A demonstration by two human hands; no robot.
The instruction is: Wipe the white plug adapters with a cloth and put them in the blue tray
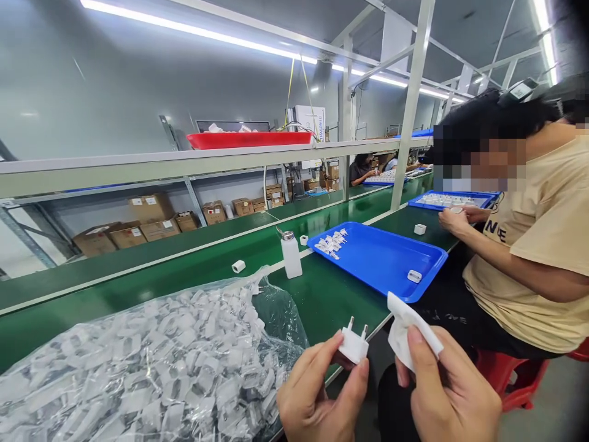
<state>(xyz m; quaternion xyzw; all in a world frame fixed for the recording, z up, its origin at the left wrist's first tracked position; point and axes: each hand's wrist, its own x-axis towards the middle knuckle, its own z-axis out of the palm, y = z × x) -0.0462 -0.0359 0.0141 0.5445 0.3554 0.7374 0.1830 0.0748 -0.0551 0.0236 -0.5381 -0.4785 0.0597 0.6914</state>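
Observation:
My left hand (317,393) pinches a small white plug adapter (353,344) with its two metal pins pointing up. My right hand (448,393) is closed on a folded white cloth (407,331), held just right of the plug and not touching it. Both hands hover over the near edge of the green bench (322,294). A large clear plastic bag (151,362) full of white plug parts lies to the left of my left hand.
A blue tray (381,261) holds several white parts, with a white dispenser bottle (291,253) beside it. A person in a beige shirt (547,245) sits at right by another blue tray (453,199). A red tray (248,139) sits on the shelf above; cardboard boxes (147,224) behind.

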